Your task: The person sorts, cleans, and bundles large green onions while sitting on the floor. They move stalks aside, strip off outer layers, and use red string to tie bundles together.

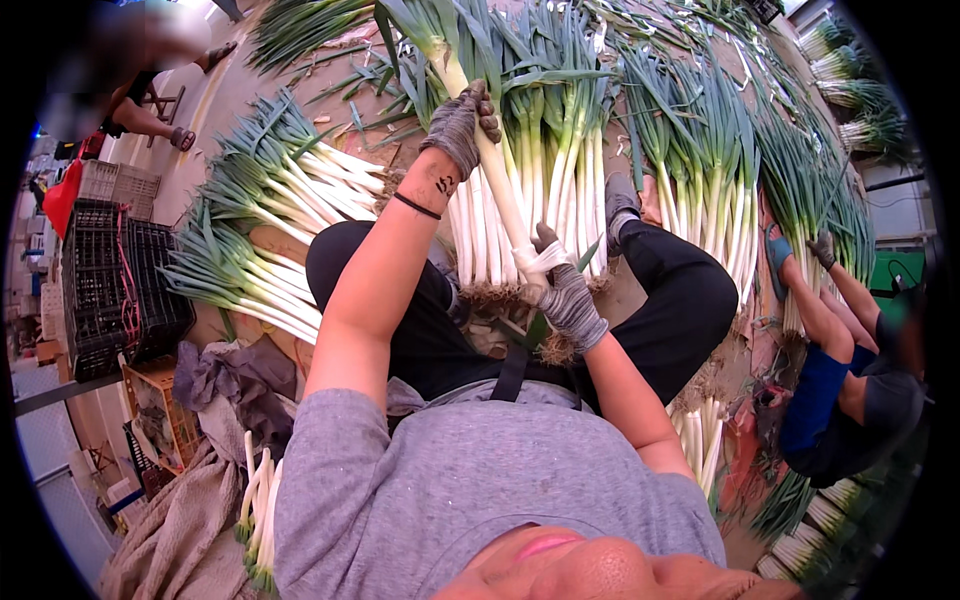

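Observation:
My left hand [461, 127], in a grey knit glove, is closed around the shaft of a long leek [504, 187] just below its green leaves. Lower down, my right hand [574, 304], gloved alike, grips the same leek near its root end. A loosened strip of white outer skin [540, 259] wraps around the shaft there. The tangled roots [556, 350] hang below my right hand. Behind the held leek, a row of leeks [555, 180] lies side by side between my legs, roots towards me and leaves pointing away.
More leeks [285, 180] lie to my left and another group [705, 172] to my right. Black plastic crates [127, 285] stand at the left, near crumpled cloth [236, 382]. A co-worker [847, 397] sits at the right, one gloved hand on leeks. Another person [142, 112] sits far left.

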`<act>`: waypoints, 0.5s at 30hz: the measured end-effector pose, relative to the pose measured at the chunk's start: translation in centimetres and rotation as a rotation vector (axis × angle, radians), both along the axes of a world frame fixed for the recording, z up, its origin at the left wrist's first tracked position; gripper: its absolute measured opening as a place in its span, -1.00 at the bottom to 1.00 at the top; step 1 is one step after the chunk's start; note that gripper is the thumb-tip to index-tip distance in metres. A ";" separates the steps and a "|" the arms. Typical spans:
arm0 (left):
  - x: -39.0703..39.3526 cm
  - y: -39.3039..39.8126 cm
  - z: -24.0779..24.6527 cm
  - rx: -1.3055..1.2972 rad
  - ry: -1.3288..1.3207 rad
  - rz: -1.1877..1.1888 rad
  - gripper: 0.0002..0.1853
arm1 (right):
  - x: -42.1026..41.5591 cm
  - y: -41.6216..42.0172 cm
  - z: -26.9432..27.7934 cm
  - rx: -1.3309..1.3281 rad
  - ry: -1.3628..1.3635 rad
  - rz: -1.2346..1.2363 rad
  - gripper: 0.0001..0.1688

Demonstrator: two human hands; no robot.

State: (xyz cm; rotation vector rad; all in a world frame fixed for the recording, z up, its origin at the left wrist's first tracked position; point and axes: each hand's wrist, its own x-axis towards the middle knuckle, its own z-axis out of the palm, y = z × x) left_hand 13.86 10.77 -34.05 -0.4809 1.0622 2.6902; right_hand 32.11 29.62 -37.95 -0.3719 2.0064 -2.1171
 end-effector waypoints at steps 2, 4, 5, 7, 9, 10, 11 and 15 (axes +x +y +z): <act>0.0 -0.3 0.6 0.015 0.054 0.026 -0.75 | -0.8 -0.6 1.4 0.019 0.279 0.001 -0.16; -0.3 -1.2 0.9 -0.024 0.040 0.067 -0.77 | -1.2 -0.8 3.0 0.302 0.620 0.075 -0.37; -0.6 -1.9 0.9 -0.037 0.054 0.078 -0.79 | -1.0 -1.0 3.6 0.273 0.573 0.106 -0.46; -1.2 -3.8 0.7 -0.028 0.065 0.118 -0.81 | 0.6 -1.0 4.5 -0.287 -0.141 0.087 -0.57; -2.5 -6.8 1.0 0.034 0.110 0.159 -0.78 | 3.1 0.1 4.7 -0.647 -0.729 0.123 -0.57; -3.0 -8.5 1.2 0.050 0.117 0.210 -0.76 | 4.2 0.8 4.4 -0.228 -0.318 0.149 -0.60; -3.5 -10.4 1.4 0.064 0.118 0.221 -0.75 | 5.1 1.4 3.9 0.147 0.108 0.205 -0.62; -3.8 -14.7 1.6 -0.005 0.113 0.417 -0.69 | 5.9 4.9 2.8 1.270 -0.031 0.579 -0.54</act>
